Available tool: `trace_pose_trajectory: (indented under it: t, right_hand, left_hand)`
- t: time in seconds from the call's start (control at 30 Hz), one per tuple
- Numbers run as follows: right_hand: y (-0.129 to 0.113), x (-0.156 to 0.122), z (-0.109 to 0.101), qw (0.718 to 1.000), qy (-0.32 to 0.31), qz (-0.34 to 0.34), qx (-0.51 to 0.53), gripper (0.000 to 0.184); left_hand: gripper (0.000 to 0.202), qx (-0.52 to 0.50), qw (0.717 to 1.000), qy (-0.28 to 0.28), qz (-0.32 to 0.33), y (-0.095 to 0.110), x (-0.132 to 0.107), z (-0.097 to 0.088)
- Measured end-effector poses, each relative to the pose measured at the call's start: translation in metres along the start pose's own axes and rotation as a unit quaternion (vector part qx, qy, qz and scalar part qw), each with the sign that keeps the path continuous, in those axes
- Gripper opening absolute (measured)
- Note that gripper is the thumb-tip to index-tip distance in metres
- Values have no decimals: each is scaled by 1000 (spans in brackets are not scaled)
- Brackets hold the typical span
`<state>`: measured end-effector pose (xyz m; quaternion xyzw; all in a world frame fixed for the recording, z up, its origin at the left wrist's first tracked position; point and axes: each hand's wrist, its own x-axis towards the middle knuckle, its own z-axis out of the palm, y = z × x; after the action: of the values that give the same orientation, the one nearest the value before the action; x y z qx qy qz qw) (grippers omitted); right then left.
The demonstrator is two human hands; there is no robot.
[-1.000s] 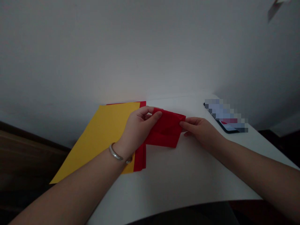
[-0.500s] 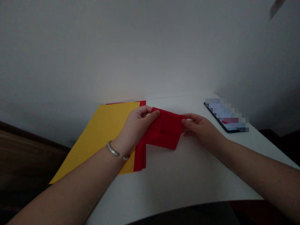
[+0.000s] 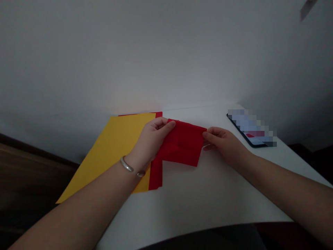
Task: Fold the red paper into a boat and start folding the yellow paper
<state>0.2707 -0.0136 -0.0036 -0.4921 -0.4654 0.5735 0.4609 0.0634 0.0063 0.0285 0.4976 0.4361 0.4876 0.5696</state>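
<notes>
A creased, folded piece of red paper (image 3: 183, 144) is held up above the white table. My left hand (image 3: 153, 137) pinches its upper left corner, thumb on the near face and fingers behind. At the upper right corner, my right hand (image 3: 221, 140) grips the edge between thumb and forefinger. Beneath my left hand and forearm lies a large yellow sheet (image 3: 111, 149), with red sheets (image 3: 156, 175) showing under its right side. The fingers behind the red paper are partly hidden.
A phone (image 3: 249, 130) with a lit, blurred screen lies on the right of the white table (image 3: 197, 198). A grey wall (image 3: 156, 55) rises directly behind the table. Brown wooden furniture (image 3: 28, 173) stands at the left.
The red paper's lower right corner has swung slightly to the right, and the paper looks flatter. My right fingers have shifted slightly at its edge. Both hands keep hold.
</notes>
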Motion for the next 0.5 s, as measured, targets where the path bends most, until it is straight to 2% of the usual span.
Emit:
trace_pose_trajectory:
  t: [0.1,0.27,0.5]
  right_hand:
    - [-1,0,0,1000,9,4,2,25]
    - [0,2,-3,1000,-6,-12,-14,26]
    - [2,3,-3,999,7,-6,-50,16]
  left_hand:
    - [20,19,1000,-16,-6,-1,0,0]
    - [19,61,998,-7,8,-1,0,0]
    - [21,62,997,2,35,-2,2,-1]
